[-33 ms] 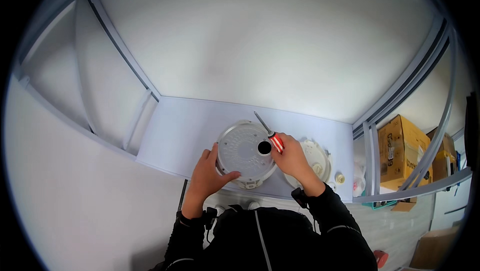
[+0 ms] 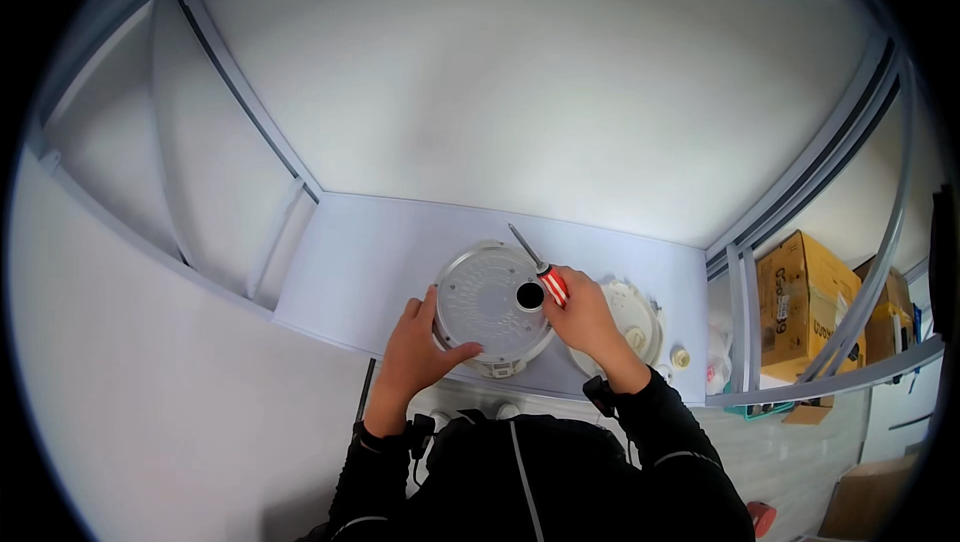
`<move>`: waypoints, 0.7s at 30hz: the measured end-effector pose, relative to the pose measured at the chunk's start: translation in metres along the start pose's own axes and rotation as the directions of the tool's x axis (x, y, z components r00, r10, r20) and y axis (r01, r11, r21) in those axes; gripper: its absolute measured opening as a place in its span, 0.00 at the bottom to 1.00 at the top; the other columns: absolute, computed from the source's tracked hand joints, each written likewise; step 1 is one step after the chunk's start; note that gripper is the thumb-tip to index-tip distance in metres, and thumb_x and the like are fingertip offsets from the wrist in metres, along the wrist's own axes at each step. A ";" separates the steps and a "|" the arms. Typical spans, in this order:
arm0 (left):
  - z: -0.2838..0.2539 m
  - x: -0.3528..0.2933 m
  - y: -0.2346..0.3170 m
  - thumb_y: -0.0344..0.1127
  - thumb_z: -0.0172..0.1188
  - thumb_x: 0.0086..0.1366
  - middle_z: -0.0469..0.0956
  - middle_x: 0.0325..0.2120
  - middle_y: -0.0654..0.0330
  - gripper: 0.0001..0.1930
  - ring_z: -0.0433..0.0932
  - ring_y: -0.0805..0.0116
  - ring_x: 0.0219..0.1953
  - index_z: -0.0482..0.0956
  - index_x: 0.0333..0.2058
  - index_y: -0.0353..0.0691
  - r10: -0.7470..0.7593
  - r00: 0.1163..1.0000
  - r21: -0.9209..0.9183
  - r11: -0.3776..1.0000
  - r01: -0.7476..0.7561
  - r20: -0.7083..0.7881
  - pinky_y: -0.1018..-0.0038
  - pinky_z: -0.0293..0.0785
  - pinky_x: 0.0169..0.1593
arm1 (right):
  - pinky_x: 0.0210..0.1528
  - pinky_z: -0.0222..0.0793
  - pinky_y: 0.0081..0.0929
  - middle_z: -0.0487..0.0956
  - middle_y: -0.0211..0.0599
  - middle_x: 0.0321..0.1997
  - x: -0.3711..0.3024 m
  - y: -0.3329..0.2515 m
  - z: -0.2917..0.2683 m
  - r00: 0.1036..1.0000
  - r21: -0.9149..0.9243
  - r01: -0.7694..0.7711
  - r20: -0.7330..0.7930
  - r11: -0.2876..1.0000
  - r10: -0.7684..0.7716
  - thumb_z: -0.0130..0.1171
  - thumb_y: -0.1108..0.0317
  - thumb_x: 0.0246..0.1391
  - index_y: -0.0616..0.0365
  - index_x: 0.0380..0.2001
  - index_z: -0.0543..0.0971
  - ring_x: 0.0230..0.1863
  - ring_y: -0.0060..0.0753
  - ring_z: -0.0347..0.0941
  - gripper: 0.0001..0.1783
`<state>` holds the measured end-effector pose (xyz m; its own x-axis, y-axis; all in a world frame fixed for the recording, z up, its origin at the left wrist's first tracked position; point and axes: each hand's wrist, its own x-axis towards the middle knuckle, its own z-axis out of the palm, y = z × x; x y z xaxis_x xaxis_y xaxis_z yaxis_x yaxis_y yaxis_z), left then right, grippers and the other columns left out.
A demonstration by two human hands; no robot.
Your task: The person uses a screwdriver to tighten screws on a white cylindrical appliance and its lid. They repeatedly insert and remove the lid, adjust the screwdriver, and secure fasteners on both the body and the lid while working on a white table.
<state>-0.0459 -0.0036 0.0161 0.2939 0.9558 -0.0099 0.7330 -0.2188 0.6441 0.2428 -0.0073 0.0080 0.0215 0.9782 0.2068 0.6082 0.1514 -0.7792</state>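
Hardly anything changes between the last two pictures: both hands and the screwdriver keep their places, so the work in hand seems to be at a steady instant, with no turn or stroke to be made out. The left hand is spread, fingers along the left rim of a pale round plate and thumb laid over its near left edge, and it appears to steady the plate rather than grasp it. The right hand, well apart from the left, is closed around the red-and-white handle of the screwdriver at the plate's right side. The shaft slants toward the far left, its tip reaching past the plate's far rim; whether the tip touches anything cannot be told, but it is not on the plate's screws. The plate lies around the middle of the white table, with a round black spot near its right edge, just beside the right fingers. A second round white part lies to the right, partly hidden by the right hand, and a small cream-coloured piece sits farther right.
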 end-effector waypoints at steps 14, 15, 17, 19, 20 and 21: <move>0.023 -0.005 -0.026 0.57 0.84 0.50 0.64 0.65 0.41 0.63 0.67 0.42 0.67 0.58 0.74 0.26 0.088 0.992 0.016 0.996 -0.087 -0.095 0.58 0.71 0.69 | 0.54 0.77 0.48 0.84 0.56 0.50 -0.005 0.024 0.014 0.987 -0.041 0.110 -0.111 0.993 -0.114 0.63 0.73 0.58 0.61 0.58 0.80 0.52 0.63 0.79 0.23; 0.026 -0.004 -0.027 0.55 0.84 0.51 0.62 0.68 0.40 0.63 0.66 0.41 0.69 0.57 0.75 0.26 0.105 0.990 0.017 0.994 -0.104 -0.091 0.58 0.70 0.70 | 0.55 0.77 0.49 0.83 0.56 0.50 -0.006 0.027 0.015 0.987 -0.040 0.107 -0.113 0.993 -0.111 0.64 0.74 0.58 0.61 0.59 0.80 0.52 0.63 0.79 0.24; 0.032 -0.005 -0.034 0.52 0.84 0.53 0.59 0.71 0.37 0.64 0.62 0.38 0.73 0.53 0.76 0.26 0.137 0.986 0.008 0.991 -0.137 -0.100 0.56 0.68 0.73 | 0.56 0.76 0.49 0.83 0.55 0.51 -0.007 0.028 0.016 0.987 -0.029 0.113 -0.114 0.993 -0.116 0.64 0.74 0.58 0.60 0.59 0.79 0.53 0.62 0.78 0.24; 0.037 -0.006 -0.042 0.50 0.84 0.53 0.55 0.74 0.35 0.65 0.60 0.37 0.75 0.49 0.77 0.26 0.172 0.979 -0.014 0.985 -0.174 -0.111 0.55 0.67 0.73 | 0.57 0.76 0.48 0.83 0.55 0.51 -0.009 0.028 0.017 0.986 -0.012 0.117 -0.118 0.993 -0.117 0.65 0.73 0.59 0.60 0.60 0.79 0.54 0.62 0.79 0.24; 0.039 -0.007 -0.044 0.49 0.84 0.53 0.55 0.74 0.35 0.66 0.59 0.36 0.75 0.48 0.77 0.26 0.188 0.975 -0.023 0.981 -0.192 -0.118 0.54 0.66 0.74 | 0.55 0.77 0.47 0.83 0.55 0.50 -0.009 0.030 0.018 0.981 -0.006 0.138 -0.137 0.990 -0.138 0.65 0.72 0.60 0.60 0.60 0.80 0.52 0.61 0.79 0.24; 0.040 -0.008 -0.047 0.49 0.84 0.53 0.54 0.74 0.34 0.66 0.58 0.35 0.76 0.47 0.77 0.26 0.204 0.971 -0.031 0.977 -0.209 -0.126 0.54 0.65 0.74 | 0.54 0.77 0.47 0.83 0.55 0.48 -0.008 0.033 0.020 0.975 0.000 0.160 -0.156 0.987 -0.158 0.65 0.72 0.60 0.61 0.60 0.80 0.50 0.61 0.80 0.23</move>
<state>-0.0579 -0.0085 -0.0446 0.3572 0.9082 0.2181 0.6363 -0.4075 0.6551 0.2468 -0.0077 -0.0309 0.0483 0.9077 0.4168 0.6041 0.3058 -0.7359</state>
